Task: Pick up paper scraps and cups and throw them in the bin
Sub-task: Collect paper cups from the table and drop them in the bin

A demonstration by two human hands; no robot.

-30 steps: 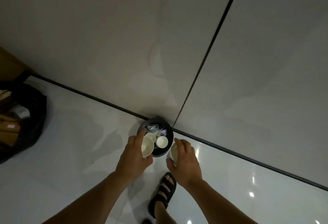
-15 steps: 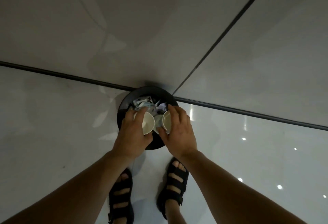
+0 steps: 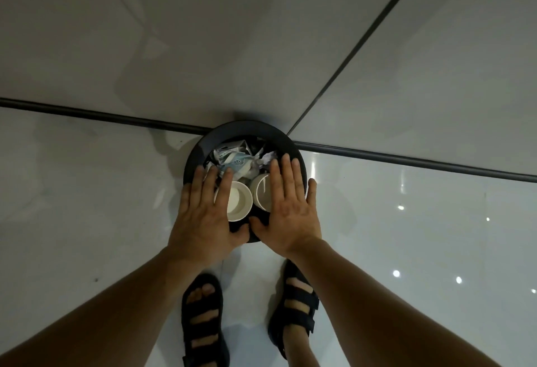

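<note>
Head view, looking straight down. The pale wall (image 3: pixel 203 32) meets the glossy white floor (image 3: pixel 87 192) at a dark skirting line. The round black bin (image 3: pixel 247 130) stands on the floor against that line, just ahead of two black sandals (image 3: pixel 203 323). The left hand (image 3: pixel 203 221) and right hand (image 3: pixel 292 209) hover palm-down over the near half of the bin mouth, side by side, thumbs nearly meeting. Inside the bin below them, the left cup (image 3: pixel 241 204) sits mouth up and looks empty. The right cup (image 3: pixel 260 192) is just beside it, its right half hidden under the right hand. Behind the cups, crumpled paper scraps (image 3: pixel 235 160) fill the far half. Handling, my judgement: the cups are thin paper, very light and easily crushed, so to shift one I would take it by the rim or lightly around the wall, never squeeze. The scraps are soft and near weightless, best gathered in a loose pinch. Both ride high on the pile and could tip out if knocked. Grip: both spread, fingers (image 3: pixel 226 189) straight and slightly fanned, holding nothing. The left fingers lie across the left cup's rim; I cannot tell whether they press on it or clear it. The same goes for the right hand over its cup. I read this load as deposited.
</note>
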